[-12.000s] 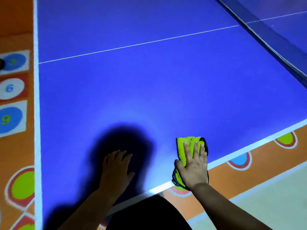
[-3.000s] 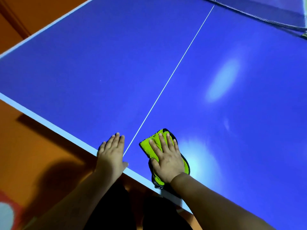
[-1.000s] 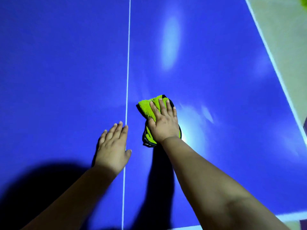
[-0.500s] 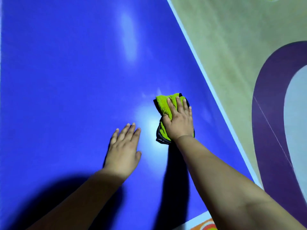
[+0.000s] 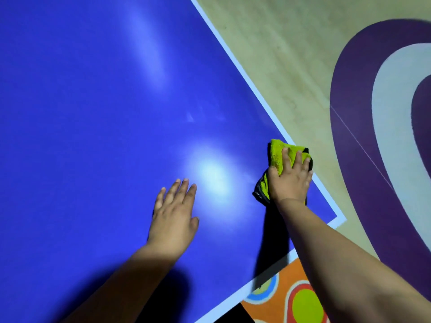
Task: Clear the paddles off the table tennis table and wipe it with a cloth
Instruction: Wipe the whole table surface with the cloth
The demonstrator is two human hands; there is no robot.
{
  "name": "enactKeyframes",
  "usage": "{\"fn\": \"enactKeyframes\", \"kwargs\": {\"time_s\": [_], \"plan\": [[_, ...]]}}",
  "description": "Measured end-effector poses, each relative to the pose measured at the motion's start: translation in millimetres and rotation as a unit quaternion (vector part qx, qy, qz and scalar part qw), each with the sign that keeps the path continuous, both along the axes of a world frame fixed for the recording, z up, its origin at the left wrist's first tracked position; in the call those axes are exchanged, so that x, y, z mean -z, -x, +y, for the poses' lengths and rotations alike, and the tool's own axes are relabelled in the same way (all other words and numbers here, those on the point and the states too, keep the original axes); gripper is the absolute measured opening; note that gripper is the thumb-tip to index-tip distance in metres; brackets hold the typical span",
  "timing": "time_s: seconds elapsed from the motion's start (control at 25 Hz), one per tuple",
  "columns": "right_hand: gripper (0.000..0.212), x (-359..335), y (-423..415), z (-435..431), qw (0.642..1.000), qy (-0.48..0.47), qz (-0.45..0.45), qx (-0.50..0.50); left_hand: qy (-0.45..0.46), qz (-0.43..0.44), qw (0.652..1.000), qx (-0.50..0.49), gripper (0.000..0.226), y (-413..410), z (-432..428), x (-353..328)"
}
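The right hand [image 5: 290,180] is laid flat on the green cloth [image 5: 276,155], with straight fingers spread over it. The cloth is pressed down on the blue worktop [image 5: 93,113], right on its white side edge. The left hand [image 5: 173,215] is laid flat on the worktop, left of the cloth and well apart from it, with straight fingers and nothing held. A bright spot of light [image 5: 213,178] is seen just left of the cloth. Pale floor [image 5: 291,54] with a big purple curve [image 5: 345,113] is seen right of the cloth. An orange mat [image 5: 286,276] with coloured rings is seen below the cloth.
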State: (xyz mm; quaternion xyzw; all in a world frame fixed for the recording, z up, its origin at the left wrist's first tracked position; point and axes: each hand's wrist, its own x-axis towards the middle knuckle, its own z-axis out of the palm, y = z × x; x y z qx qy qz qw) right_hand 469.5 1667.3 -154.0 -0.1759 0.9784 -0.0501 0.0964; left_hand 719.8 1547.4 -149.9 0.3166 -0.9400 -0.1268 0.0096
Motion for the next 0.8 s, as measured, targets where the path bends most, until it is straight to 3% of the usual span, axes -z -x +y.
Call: {"fn": "enactKeyframes", "kwargs": {"time_s": [0.12,0.36,0.6,0.8], "plan": [[0.073,-1.5,-74.2,-8.3,0.999,0.005,0.002,-0.047,-0.005,0.002,1.0,-0.028,0.082,-45.7,6.4,0.8],[0.076,-5.7,-246.0,-41.6,0.971,0.006,-0.025,-0.236,-0.014,-0.021,0.99,-0.142,0.077,-197.0,29.5,-5.0],[0.077,-5.3,-395.5,-47.1,0.9,-0.008,-0.049,-0.434,-0.039,-0.042,0.955,-0.289,0.07,-329.4,69.3,-11.4],[0.073,-1.7,-466.3,-7.8,0.823,0.007,-0.07,-0.564,-0.039,-0.056,0.94,-0.333,0.076,-367.8,111.4,-14.2]]}}
